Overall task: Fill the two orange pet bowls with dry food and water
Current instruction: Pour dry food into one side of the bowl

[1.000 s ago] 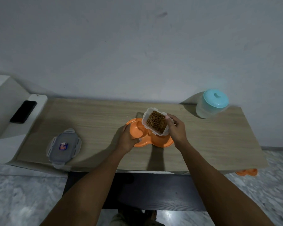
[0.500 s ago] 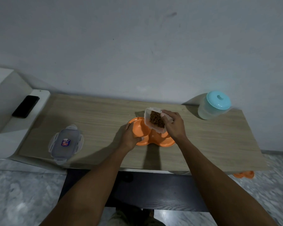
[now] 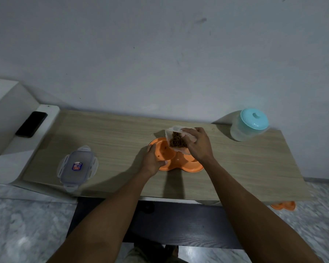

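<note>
An orange double pet bowl (image 3: 180, 164) sits mid-table. My left hand (image 3: 153, 160) grips its left rim. My right hand (image 3: 197, 144) holds a clear plastic food container (image 3: 176, 143) of brown dry food, tilted steeply left over the left bowl. A few pellets lie in the left bowl (image 3: 163, 151). The right bowl is mostly hidden under my right hand. A clear water jug with a turquoise lid (image 3: 248, 125) stands at the table's far right.
The container's grey lid (image 3: 77, 168) lies near the table's (image 3: 110, 141) front left edge. A black phone (image 3: 31, 124) rests on a white ledge to the left. Another orange bowl (image 3: 284, 205) peeks out on the floor at the right.
My right hand has tipped the food container further to the left over the left bowl, and the first pellets have dropped in. My left hand stays on the rim.
</note>
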